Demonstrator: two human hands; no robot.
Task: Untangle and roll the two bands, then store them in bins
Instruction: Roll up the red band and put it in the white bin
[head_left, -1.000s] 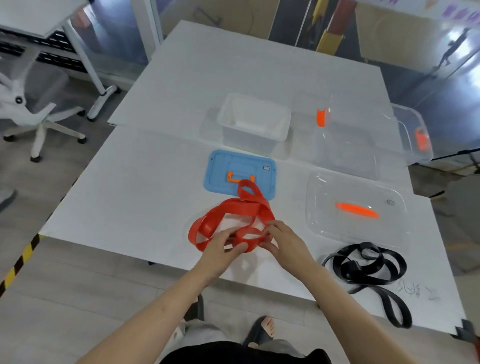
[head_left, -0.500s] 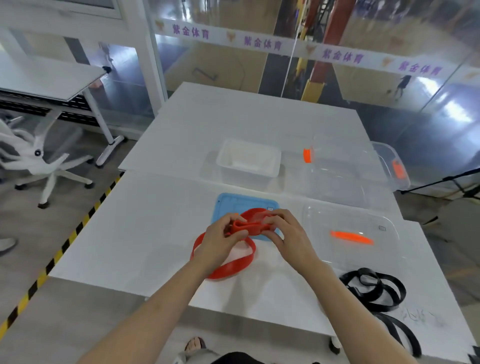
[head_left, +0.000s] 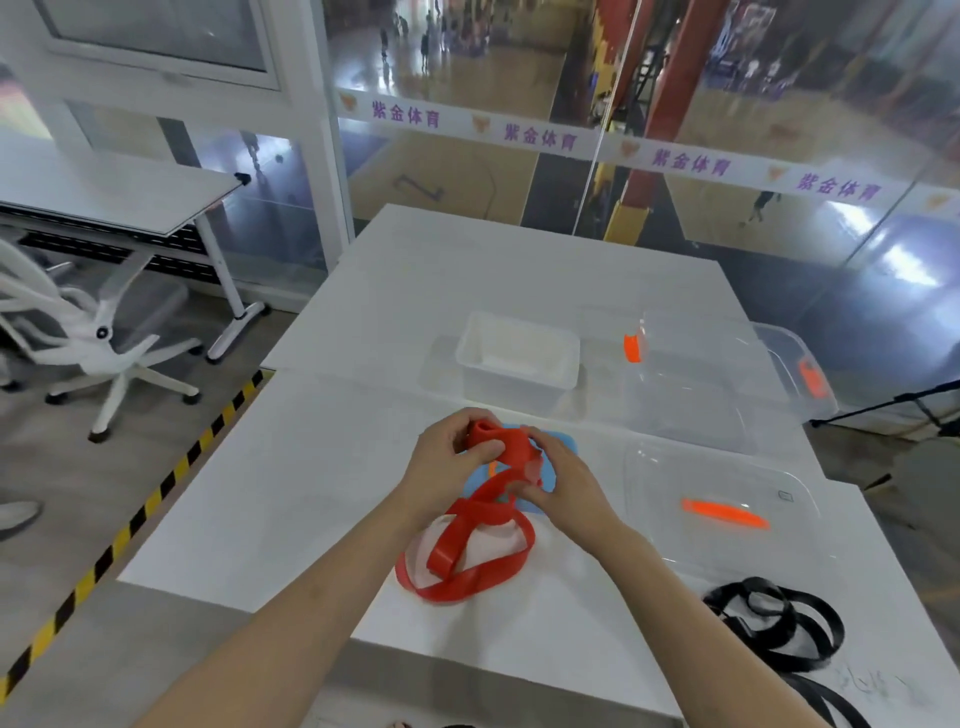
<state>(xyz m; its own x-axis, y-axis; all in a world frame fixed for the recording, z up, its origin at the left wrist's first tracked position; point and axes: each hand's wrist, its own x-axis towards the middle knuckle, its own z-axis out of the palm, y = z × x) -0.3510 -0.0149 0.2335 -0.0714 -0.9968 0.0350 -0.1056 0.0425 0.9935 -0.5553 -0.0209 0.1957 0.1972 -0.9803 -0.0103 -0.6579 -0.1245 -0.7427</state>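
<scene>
The flat red rubber band (head_left: 470, 540) is held above the near white table (head_left: 291, 499): its upper end is bunched into a small coil between the two hands, and the rest hangs down in twisted, glossy loops whose lowest curve rests on the tabletop. The left hand (head_left: 447, 457) is curled around the coil from the left with its thumb pressed across the front, and the right hand (head_left: 563, 480) pinches the strip from the right, fingertips (head_left: 519, 488) on the band just under the coil; both forearms reach in from the bottom edge. Directly behind the hands lies a flat blue plastic lid (head_left: 566, 444), mostly hidden, with an orange handle peeking out. To the right on the table lies a clear plastic lid with an orange handle (head_left: 724, 512), and near the table's right corner sits the flat black rubber band (head_left: 774, 631), heaped in overlapping loops with one length trailing off the bottom edge; faint scribbles mark the tabletop beside it, too blurred to read. Farther back stand a small translucent white rectangular bin (head_left: 519, 358) and, to its right, a larger clear bin with orange latches (head_left: 691, 384). Beyond the tables a glass wall carries a white strip (head_left: 545, 137) printed repeatedly with purple characters reading 紫金体育.
</scene>
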